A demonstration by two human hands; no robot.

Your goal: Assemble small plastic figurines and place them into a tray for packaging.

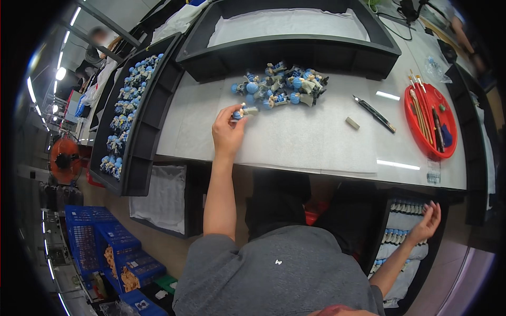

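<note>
My left hand [228, 131] is closed around a small figurine [247, 111] with a blue head and pale body, at the near left of a heap of similar figurines [298, 98] on the white table. Out to the lower right, my right hand [426, 225] hovers over a black tray where more figurines [396, 235] lie in rows on white cloth. Its fingers are stretched and apart, and nothing shows in them.
A black tray lined with white cloth [290, 26] stands behind the heap. Another black tray [138, 129] full of figurines is at the left. Rightward lie a craft knife [373, 112], a grey block [352, 123] and a red basket [410, 113] of brushes.
</note>
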